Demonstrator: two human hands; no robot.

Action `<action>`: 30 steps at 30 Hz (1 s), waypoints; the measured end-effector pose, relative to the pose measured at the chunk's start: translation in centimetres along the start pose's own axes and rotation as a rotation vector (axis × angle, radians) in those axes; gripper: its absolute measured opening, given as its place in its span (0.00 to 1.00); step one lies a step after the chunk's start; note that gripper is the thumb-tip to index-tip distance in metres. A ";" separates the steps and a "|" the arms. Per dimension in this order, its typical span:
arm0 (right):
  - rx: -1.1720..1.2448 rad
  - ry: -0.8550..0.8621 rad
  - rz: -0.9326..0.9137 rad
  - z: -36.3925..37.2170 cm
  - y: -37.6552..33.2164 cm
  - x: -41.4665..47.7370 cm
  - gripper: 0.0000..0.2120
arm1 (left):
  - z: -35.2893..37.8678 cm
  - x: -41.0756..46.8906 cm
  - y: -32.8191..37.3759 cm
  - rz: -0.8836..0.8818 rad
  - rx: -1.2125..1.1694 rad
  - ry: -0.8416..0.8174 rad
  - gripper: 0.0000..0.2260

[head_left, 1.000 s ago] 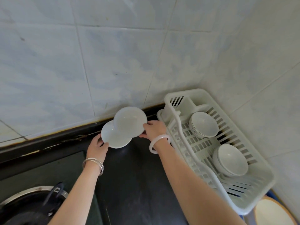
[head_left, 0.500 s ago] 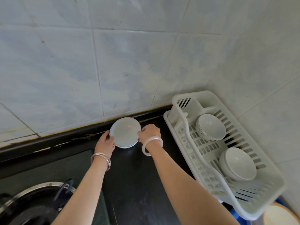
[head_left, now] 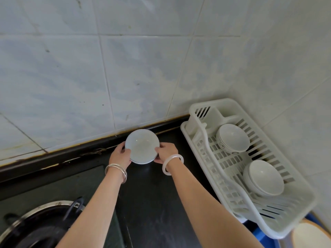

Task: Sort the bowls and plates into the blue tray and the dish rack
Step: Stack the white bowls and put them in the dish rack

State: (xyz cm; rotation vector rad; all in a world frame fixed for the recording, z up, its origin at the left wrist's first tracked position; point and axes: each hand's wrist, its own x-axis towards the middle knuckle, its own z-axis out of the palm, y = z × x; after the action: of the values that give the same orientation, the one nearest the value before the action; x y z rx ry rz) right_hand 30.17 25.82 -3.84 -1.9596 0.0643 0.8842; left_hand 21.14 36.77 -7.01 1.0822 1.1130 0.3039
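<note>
Two small white plates [head_left: 142, 146] stacked face up, round, so no long axis, tilted slightly toward the camera, just above the black table [head_left: 152, 203] near the tiled wall [head_left: 125, 68]. Left hand [head_left: 120, 156] curled on the left rim, right hand [head_left: 165, 152] curled on the right rim, both clamped on the stack. Beside, to the right, white dish rack [head_left: 195, 133] holding two bowls [head_left: 232, 137], blue tray [head_left: 258, 233] beneath.

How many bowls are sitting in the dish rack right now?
2 at least: one bowl toward the rack's far end, one nearer the camera, which looks like a nested stack, so more may be hidden beneath.
</note>
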 end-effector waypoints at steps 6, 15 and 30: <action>0.092 0.118 -0.203 -5.6 -1.4 -3.1 0.14 | 3.1 -3.5 3.8 0.092 -0.075 -0.218 0.20; 0.142 0.377 -0.166 -18.3 -1.5 -6.8 0.10 | 14.1 -10.0 7.5 0.037 0.074 -0.622 0.22; 0.477 0.419 0.140 -24.2 8.0 -5.5 0.03 | 25.2 -8.9 2.5 0.037 0.838 -0.849 0.16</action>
State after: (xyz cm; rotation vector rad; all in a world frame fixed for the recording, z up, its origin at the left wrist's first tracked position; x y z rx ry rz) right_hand 36.46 0.89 0.44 -1.6658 0.6066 0.4718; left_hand 38.84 18.14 0.84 1.7323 0.4150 -0.6209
